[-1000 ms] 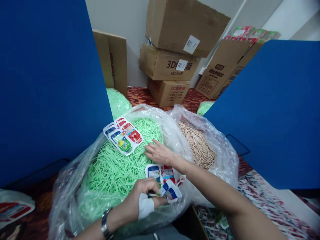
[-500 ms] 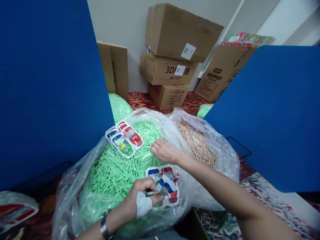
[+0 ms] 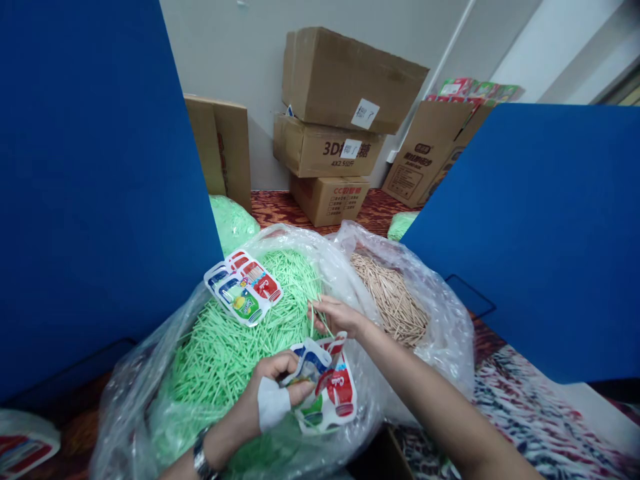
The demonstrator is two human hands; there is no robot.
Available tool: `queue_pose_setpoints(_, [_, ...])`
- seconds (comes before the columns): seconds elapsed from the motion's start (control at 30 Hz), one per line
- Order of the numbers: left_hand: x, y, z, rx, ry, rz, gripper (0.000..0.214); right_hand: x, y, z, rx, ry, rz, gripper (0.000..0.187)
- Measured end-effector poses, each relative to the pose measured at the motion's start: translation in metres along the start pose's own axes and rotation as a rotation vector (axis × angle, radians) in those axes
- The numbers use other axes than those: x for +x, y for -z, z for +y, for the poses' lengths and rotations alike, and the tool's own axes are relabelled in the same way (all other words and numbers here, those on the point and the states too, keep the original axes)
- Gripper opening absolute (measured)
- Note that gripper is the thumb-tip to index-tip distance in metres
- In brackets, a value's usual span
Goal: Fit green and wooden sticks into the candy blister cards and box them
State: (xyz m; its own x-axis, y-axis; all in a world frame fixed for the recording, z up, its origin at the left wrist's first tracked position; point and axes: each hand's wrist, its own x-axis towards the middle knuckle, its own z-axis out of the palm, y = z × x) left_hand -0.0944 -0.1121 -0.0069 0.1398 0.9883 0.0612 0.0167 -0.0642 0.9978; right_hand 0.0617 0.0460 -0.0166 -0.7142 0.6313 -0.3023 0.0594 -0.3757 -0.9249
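Observation:
My left hand [image 3: 273,390], with a white bandage near the thumb and a watch on the wrist, grips a printed bottle-shaped packet [image 3: 327,387] and holds its top apart. My right hand [image 3: 337,313] pinches a few green sticks [image 3: 317,319] just above that packet. Both hands hover over a clear plastic bag [image 3: 150,373] heaped with green sticks [image 3: 225,353]. A small stack of the same printed packets [image 3: 243,288] lies on the heap at its far left.
A second clear bag of tan wooden sticks [image 3: 395,300] sits to the right. Blue boards [image 3: 100,173] [image 3: 540,233] wall both sides. Cardboard boxes [image 3: 340,127] are stacked against the back wall on a patterned carpet. More green bags lie behind.
My right hand went from resting flat on the green heap to pinching up a few sticks and drawing back toward the packet. My left hand tilted the packet upright and opened its top.

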Motion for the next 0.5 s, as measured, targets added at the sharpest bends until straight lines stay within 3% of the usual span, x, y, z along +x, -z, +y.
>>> queue_pose_setpoints(0.27, [0.002, -0.003, -0.005, -0.077, 0.017, -0.054, 0.037, 0.010, -0.015, 0.025, 0.289, 0.019, 0.063, 0.028])
queue_pose_setpoints(0.5, [-0.002, -0.003, -0.007, -0.088, 0.033, -0.038, 0.037, 0.028, -0.017, 0.026, 0.189, -0.024, 0.268, 0.023])
